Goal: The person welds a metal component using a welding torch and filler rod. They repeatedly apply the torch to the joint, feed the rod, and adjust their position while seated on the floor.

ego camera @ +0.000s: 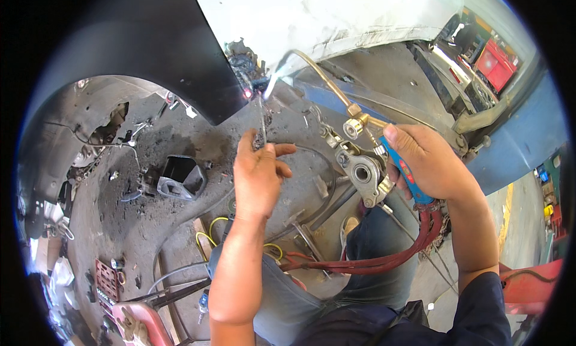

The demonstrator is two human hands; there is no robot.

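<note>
My right hand (425, 159) grips the blue handle of a gas welding torch (330, 81), with the thumb near its brass valve. The bent brass neck reaches up and left, and a bright flame (270, 83) burns at its tip. Between the fingers of my left hand (258, 175) is a thin metal rod (262, 116), its upper end close to the flame. A spot of metal (248, 93) glows red beside the lower corner of a black fender (198, 53). Charred, torn metal (245, 60) lies between the fender and the white car body (337, 17). Glare hides the exact contact.
Red twin hoses (360, 265) run from the torch across my legs. A metal ratchet puller (362, 173) hangs beside my right hand, near a blue steel beam (504, 139). On the floor lie a grey plastic housing (182, 184), a hammer (310, 240) and a red socket case (106, 278).
</note>
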